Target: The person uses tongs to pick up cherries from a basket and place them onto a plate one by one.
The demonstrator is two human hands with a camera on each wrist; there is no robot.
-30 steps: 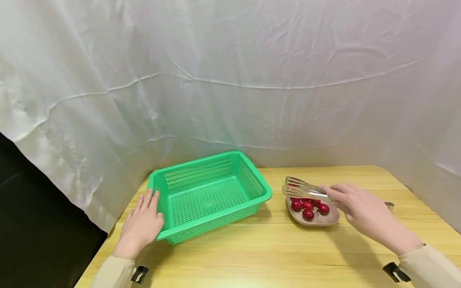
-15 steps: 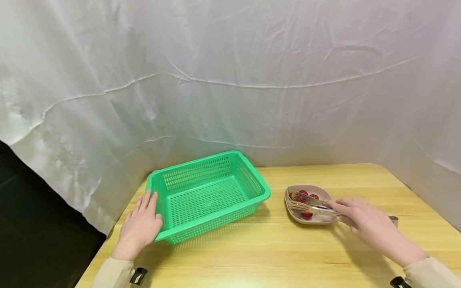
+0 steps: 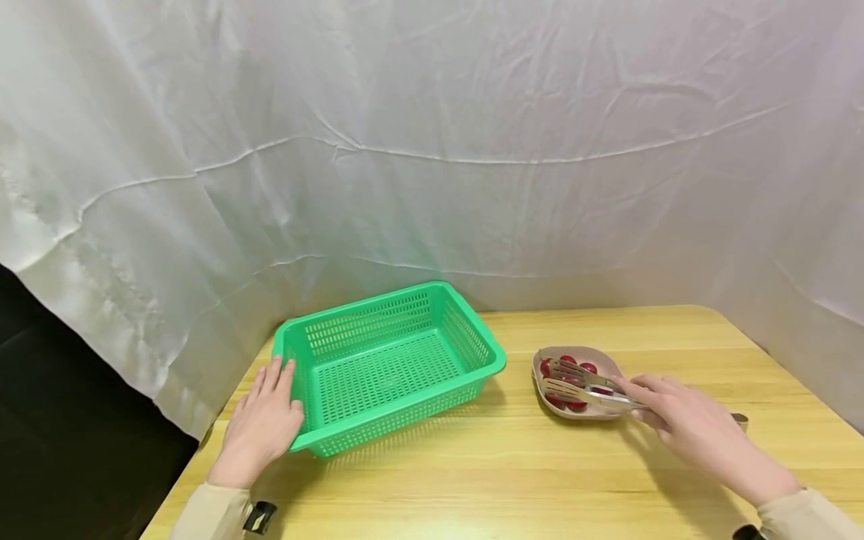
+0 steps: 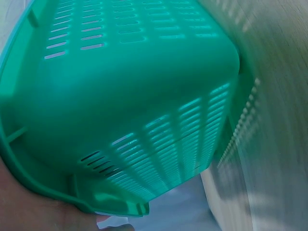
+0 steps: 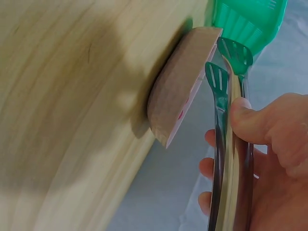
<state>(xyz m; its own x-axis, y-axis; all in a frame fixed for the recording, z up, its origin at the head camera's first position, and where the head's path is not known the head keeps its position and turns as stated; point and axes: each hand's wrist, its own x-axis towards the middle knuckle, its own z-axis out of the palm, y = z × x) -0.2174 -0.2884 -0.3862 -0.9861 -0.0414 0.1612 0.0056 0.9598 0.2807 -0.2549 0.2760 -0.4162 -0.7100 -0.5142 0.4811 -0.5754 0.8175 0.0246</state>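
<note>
My left hand (image 3: 263,427) rests on the left rim of a green perforated plastic basket (image 3: 405,409), its fingers extended over the edge. In the left wrist view, part of that hand (image 4: 38,209) lies along the rim of the basket (image 4: 110,91). Silver food tongs (image 3: 610,400) with slotted heads are held in my right hand (image 3: 698,439). The tong heads hang over a small pinkish-beige dish (image 3: 594,413) of several round, glossy red fruits (image 3: 568,361). Whether the tongs touch a fruit is unclear. In the right wrist view, the thumb presses the tongs (image 5: 236,55).
Both stand on a light wooden table (image 3: 472,472), the basket left of the dish. White cloth (image 3: 432,187) hangs behind the table and along its sides. A dark area (image 3: 81,420) lies beyond the left table edge.
My right hand has lowered the tongs from above the dish down to the fruits and shifted slightly right. Fruits near the tongs have shifted. The left hand and basket stay put.
</note>
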